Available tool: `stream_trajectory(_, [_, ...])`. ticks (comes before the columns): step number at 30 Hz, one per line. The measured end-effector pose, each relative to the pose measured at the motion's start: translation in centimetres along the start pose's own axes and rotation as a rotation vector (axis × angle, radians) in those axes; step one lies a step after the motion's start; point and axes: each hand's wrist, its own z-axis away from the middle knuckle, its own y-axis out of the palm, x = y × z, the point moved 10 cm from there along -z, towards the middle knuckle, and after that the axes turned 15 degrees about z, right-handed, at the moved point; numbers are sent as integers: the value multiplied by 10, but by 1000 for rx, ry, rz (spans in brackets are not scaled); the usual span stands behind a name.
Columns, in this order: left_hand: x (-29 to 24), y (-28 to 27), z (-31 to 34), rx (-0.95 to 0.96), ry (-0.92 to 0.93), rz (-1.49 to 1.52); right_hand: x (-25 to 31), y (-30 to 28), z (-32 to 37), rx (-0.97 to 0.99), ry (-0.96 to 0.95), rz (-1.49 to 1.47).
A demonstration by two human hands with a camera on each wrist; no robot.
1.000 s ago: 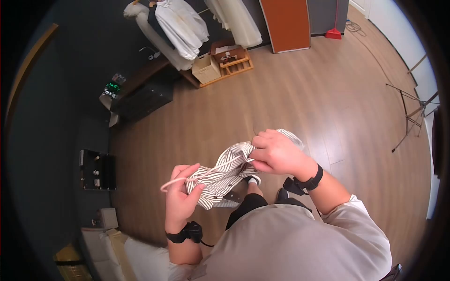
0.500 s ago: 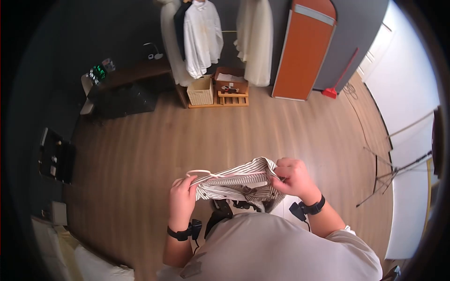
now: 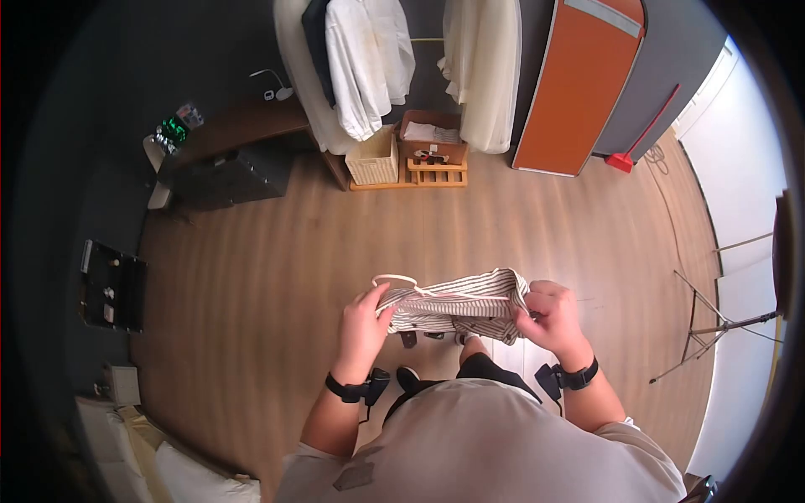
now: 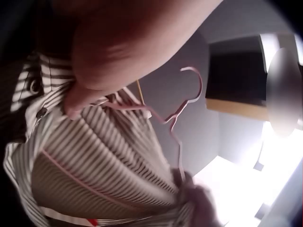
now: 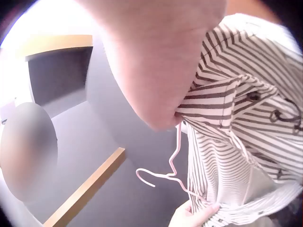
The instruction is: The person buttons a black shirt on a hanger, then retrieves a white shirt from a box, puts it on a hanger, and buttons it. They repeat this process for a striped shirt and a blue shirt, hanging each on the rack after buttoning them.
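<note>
A brown-and-white striped shirt point(image 3: 453, 323) with dark buttons stretches between my two hands in front of my body. Inside its collar area lies a pink hanger point(image 4: 176, 116), whose hook sticks out past the cloth near my left hand. My left hand point(image 3: 360, 331) grips one side of the shirt, the thumb pressing on the fabric beside the hanger's arm. On the other side, my right hand point(image 3: 553, 318) holds the shirt with curled fingers. In the right wrist view the striped cloth point(image 5: 255, 109) hangs open, showing its inside.
Ahead, white garments point(image 3: 360, 67) hang above a wicker basket point(image 3: 373, 159) and a brown box point(image 3: 432, 142) on a wooden rack. An orange board point(image 3: 579, 88) leans by a red broom point(image 3: 620, 162). At right stands a tripod point(image 3: 713, 325); at left lies an open black case point(image 3: 126, 289).
My hands have drawn level, and the shirt is spread wider between them. The hanger's hook has swung from left of my left hand to above the cloth. The head view has tilted up.
</note>
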Motion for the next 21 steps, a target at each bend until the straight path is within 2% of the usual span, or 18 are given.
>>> stream_trajectory(3, [7, 26, -49, 231, -437, -18, -54, 7, -20, -20, 15, 9])
stream_trajectory(7, [-9, 56, -155, 220, -209, 56, -130, 3, -61, -80, 24, -36])
stream_trajectory(11, [-38, 89, -233, 192, -281, 155, -180, -9, -91, -137, 55, -22])
stream_trajectory(15, [-97, 126, -299, 227, -212, -228, -222, -1, -143, -153, 81, -5])
stream_trajectory(18, [-89, 138, -337, 38, -49, 19, -234, 4, -184, -172, -17, -58])
stream_trajectory(21, [-24, 145, -379, -169, -213, 596, -242, 23, -230, -189, -97, -82])
